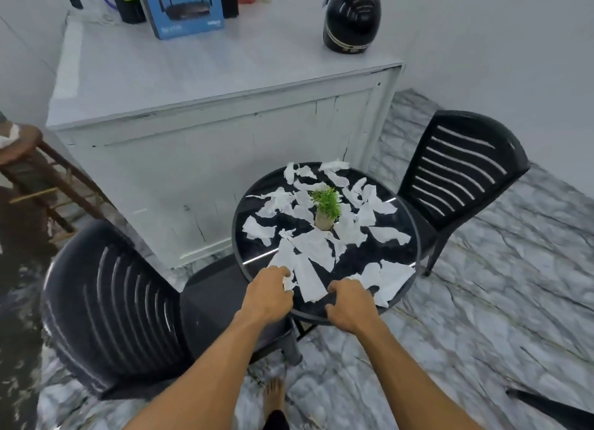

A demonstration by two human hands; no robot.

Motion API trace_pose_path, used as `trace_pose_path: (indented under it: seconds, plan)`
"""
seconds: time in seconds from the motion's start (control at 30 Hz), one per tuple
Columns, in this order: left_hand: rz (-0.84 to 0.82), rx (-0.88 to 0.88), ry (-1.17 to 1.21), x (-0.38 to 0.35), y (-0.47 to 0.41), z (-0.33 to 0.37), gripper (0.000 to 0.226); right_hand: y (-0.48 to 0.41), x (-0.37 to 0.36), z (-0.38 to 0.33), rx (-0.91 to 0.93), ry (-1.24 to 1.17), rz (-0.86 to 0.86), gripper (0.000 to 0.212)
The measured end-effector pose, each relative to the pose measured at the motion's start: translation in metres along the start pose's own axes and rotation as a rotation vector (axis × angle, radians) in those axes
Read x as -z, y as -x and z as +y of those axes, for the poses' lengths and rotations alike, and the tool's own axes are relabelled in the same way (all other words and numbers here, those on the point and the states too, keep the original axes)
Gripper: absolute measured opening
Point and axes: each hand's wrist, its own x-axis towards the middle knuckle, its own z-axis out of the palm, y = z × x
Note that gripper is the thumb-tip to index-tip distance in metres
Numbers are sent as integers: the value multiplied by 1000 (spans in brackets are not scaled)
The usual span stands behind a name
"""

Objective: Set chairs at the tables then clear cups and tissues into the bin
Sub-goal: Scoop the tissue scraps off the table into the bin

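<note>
A small round black table (pixel 405 269) is strewn with several torn white tissues (pixel 316 249). A little green plant in a pot (pixel 326 212) stands at its middle. One black slatted chair (pixel 112 304) sits at the table's left and a second black chair (pixel 459 169) at its far right. My left hand (pixel 268 296) rests at the near rim, fingers closed on a crumpled tissue piece (pixel 288 283). My right hand (pixel 350 304) lies beside it on the near edge, fingers curled onto the tabletop beside a tissue strip, with nothing seen held.
A long white counter (pixel 199 86) stands behind the table with a blue box (pixel 183 5) and a black helmet (pixel 352 17) on it. A wooden stool (pixel 35 163) is at far left. The floor is grey marble. My bare foot (pixel 274 394) shows below.
</note>
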Motion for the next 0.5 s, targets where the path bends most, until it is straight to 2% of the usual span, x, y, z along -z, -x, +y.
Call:
trace_pose_path:
  seconds: [0.2,0.37,0.5]
  plan:
    - [-95,-55,-41,-15,-69,-7,51,-48,-9,13,-39,-9,-17,22]
    - [-155,-15,-209,-33,-100,-20,61,-67,-20,32,-113,30,-75,40]
    - [-114,34,-203,-46,-110,-27,42,-77,-18,71,-268,98,-56,55]
